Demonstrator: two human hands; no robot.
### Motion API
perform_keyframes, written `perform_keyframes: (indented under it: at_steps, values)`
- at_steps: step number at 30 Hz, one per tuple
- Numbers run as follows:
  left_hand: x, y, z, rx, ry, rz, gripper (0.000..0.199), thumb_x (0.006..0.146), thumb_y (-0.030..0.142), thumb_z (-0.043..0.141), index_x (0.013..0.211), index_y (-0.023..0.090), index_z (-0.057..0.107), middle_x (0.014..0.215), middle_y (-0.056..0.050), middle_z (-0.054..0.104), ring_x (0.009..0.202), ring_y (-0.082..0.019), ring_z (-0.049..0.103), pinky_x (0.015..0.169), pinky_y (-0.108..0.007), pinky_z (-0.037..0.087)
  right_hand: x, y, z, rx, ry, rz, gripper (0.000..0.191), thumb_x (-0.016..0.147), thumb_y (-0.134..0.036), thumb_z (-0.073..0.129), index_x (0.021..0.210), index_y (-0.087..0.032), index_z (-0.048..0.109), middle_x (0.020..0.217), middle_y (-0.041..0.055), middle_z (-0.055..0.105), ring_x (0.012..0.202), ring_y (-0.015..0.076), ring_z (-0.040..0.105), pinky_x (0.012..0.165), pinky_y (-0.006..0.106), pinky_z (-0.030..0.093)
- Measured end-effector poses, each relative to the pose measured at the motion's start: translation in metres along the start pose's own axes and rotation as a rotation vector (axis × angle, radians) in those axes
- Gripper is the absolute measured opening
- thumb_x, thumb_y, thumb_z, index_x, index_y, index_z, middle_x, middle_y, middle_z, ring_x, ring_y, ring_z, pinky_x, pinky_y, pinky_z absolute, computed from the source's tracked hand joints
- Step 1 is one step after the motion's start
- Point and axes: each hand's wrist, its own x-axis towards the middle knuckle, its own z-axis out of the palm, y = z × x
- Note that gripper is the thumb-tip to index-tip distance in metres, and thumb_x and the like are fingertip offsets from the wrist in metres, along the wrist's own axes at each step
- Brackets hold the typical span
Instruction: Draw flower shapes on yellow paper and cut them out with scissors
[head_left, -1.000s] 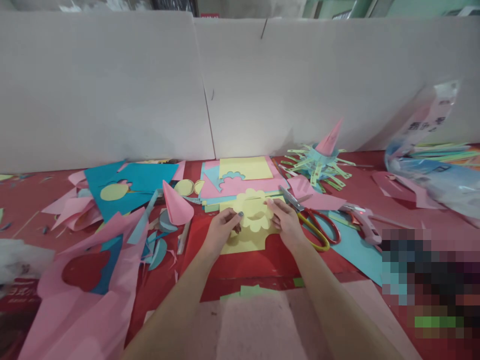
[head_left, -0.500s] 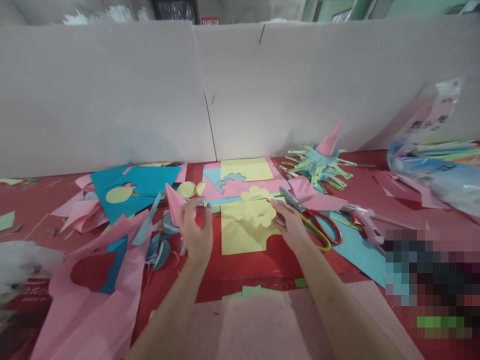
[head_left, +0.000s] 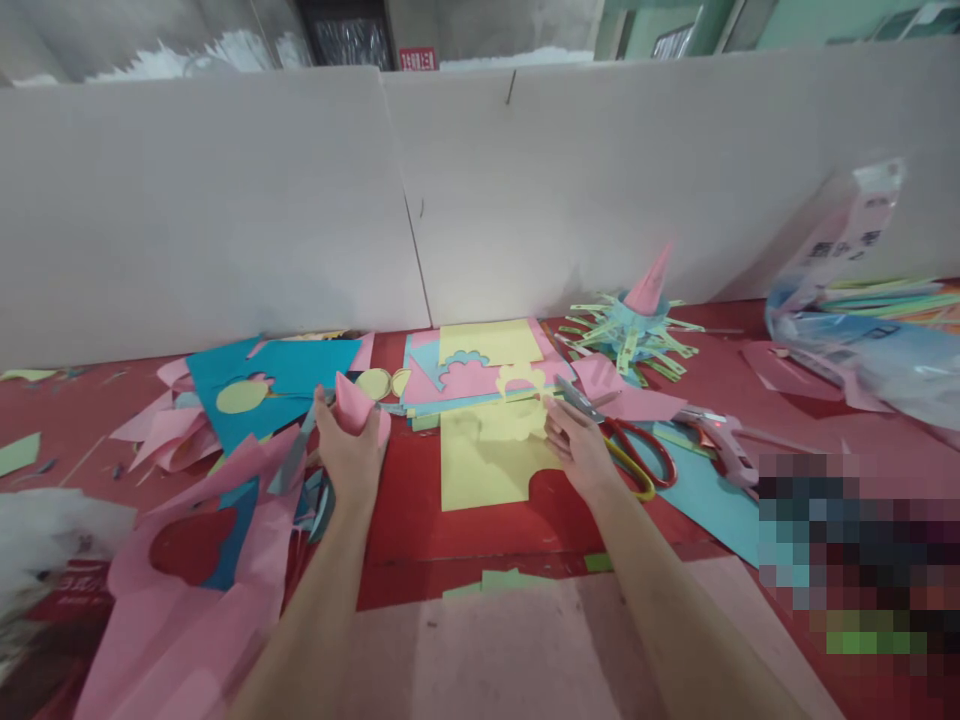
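Note:
My left hand (head_left: 349, 455) is curled around a pink paper cone (head_left: 351, 400), thumb on one side and fingers on the other. The lower part of the cone is partly hidden by the hand. My right hand (head_left: 576, 445) pinches the edge of a yellow paper cutout with a scalloped edge (head_left: 523, 378), held above the paper sheets. Below it lies a yellow paper sheet (head_left: 480, 470) with a curved notch cut from it. Just right of my right hand are scissors (head_left: 643, 445) with red and yellow handles.
A pink glue gun (head_left: 726, 440) lies on blue paper at right. Behind it stands a paper piece with a pink cone (head_left: 651, 285) and green strips. Pink paper scraps (head_left: 180, 650) and a teal sheet (head_left: 300, 365) cover the left. A white board (head_left: 225, 220) borders the back.
My left hand has moved left and closed around the pink cone. In my right hand the yellow cutout has tilted and shifted slightly up. The view has shifted a little.

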Motion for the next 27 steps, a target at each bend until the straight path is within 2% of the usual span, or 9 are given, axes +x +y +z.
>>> perform_keyframes:
  at_steps: [4,7,10,12,14,18,21,24,27]
  values:
    - [-0.027,0.038,0.001,-0.182,-0.025,0.065,0.071,0.071,0.035,0.059,0.133,0.024,0.025,0.137,-0.009,0.033,0.123,-0.023,0.034,0.1,-0.033,0.03,0.003,0.003,0.0,-0.018,0.101,-0.096,0.023,0.066,-0.042,0.066,0.068,-0.02,0.058,0.047,-0.0081,0.029,0.037,0.0037,0.019,0.033,0.02,0.012]
    - [-0.056,0.061,0.009,-0.39,-0.295,0.052,0.073,0.069,0.032,0.062,0.132,0.024,0.026,0.124,-0.009,0.048,0.115,-0.022,0.045,0.095,-0.031,0.036,0.004,0.006,-0.001,-0.105,0.216,-0.182,0.025,0.069,-0.043,0.063,0.079,-0.02,0.062,0.049,-0.0067,0.035,0.037,0.0037,0.02,0.034,0.02,0.013]
    - [-0.076,0.069,0.02,-0.474,-0.587,-0.026,0.076,0.064,0.029,0.067,0.131,0.025,0.03,0.112,-0.007,0.057,0.105,-0.021,0.052,0.09,-0.03,0.039,0.001,0.003,0.0,-0.261,0.322,-0.274,0.025,0.073,-0.043,0.059,0.082,-0.02,0.064,0.053,-0.0033,0.044,0.038,0.0049,0.025,0.035,0.022,0.019]
    - [-0.082,0.066,0.026,-0.459,-0.71,-0.041,0.077,0.062,0.029,0.069,0.13,0.027,0.032,0.117,-0.007,0.054,0.109,-0.022,0.049,0.091,-0.03,0.037,-0.006,-0.002,0.004,-0.392,0.371,-0.355,0.023,0.075,-0.041,0.057,0.077,-0.02,0.065,0.056,-0.0013,0.049,0.04,0.0062,0.03,0.037,0.023,0.025]
    - [-0.084,0.061,0.03,-0.432,-0.765,-0.037,0.078,0.063,0.03,0.068,0.131,0.029,0.031,0.123,-0.007,0.05,0.113,-0.023,0.046,0.093,-0.033,0.035,-0.016,-0.009,0.009,-0.51,0.367,-0.471,0.02,0.078,-0.037,0.055,0.077,-0.021,0.067,0.058,0.0,0.052,0.043,0.0082,0.037,0.042,0.024,0.031]
    - [-0.083,0.051,0.033,-0.484,-0.765,0.064,0.074,0.063,0.031,0.069,0.128,0.026,0.035,0.131,-0.008,0.043,0.122,-0.024,0.035,0.1,-0.037,0.027,-0.035,-0.017,0.017,-0.693,0.101,-0.753,0.021,0.082,-0.024,0.051,0.095,-0.027,0.067,0.068,0.0015,0.059,0.06,0.0139,0.053,0.057,0.027,0.043]
    - [-0.082,0.047,0.031,-0.599,-0.741,0.078,0.055,0.072,0.032,0.059,0.123,0.023,0.04,0.13,-0.008,0.042,0.123,-0.023,0.034,0.102,-0.036,0.026,-0.04,-0.015,0.018,-0.763,-0.146,-0.887,0.03,0.083,-0.015,0.049,0.105,-0.029,0.063,0.077,0.0028,0.061,0.069,0.0141,0.057,0.061,0.026,0.046]
    - [-0.077,0.044,0.028,-0.748,-0.629,-0.07,0.037,0.081,0.029,0.045,0.117,0.021,0.045,0.125,-0.007,0.047,0.118,-0.021,0.041,0.097,-0.035,0.032,-0.038,-0.011,0.012,-0.874,-0.281,-0.882,0.032,0.085,-0.014,0.046,0.11,-0.029,0.06,0.085,0.0036,0.061,0.074,0.013,0.057,0.064,0.025,0.046]
    - [-0.07,0.041,0.026,-0.858,-0.455,-0.203,0.031,0.084,0.028,0.038,0.113,0.019,0.046,0.113,-0.008,0.055,0.105,-0.019,0.051,0.09,-0.034,0.039,-0.036,-0.01,0.004,-1.003,-0.352,-0.798,0.031,0.088,-0.017,0.041,0.108,-0.028,0.061,0.088,0.0043,0.059,0.077,0.0125,0.056,0.066,0.025,0.045]
